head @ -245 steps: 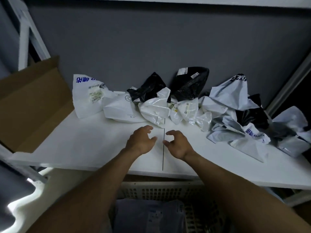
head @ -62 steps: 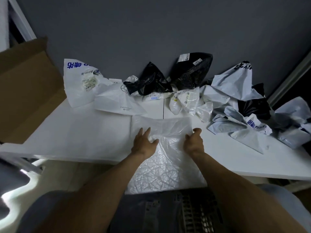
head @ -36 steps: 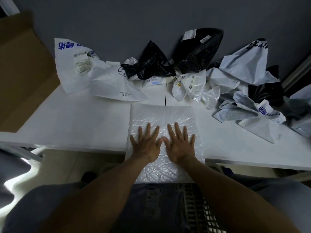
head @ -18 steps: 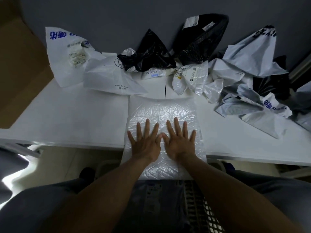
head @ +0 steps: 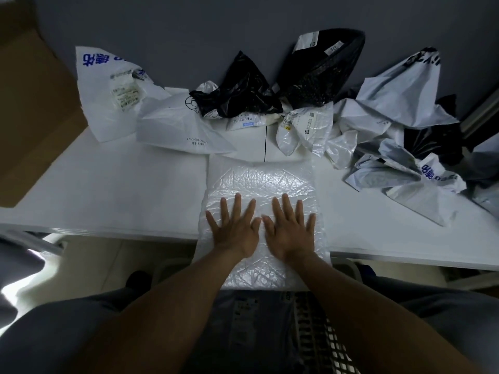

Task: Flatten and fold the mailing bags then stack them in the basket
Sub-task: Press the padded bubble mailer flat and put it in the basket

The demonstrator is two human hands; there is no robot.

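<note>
While both arms reach forward, left hand and right hand press spread-fingered on the mailing bag.

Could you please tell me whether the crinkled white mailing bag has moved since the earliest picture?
Yes. The crinkled white mailing bag came forward from the pile along the table seam, toward the person, and now overhangs the front edge.

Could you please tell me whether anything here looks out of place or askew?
The crinkled white bag, pressed flat by the left hand and right hand, hangs over the table's near edge rather than lying fully on it. Nothing else stands out.
</note>
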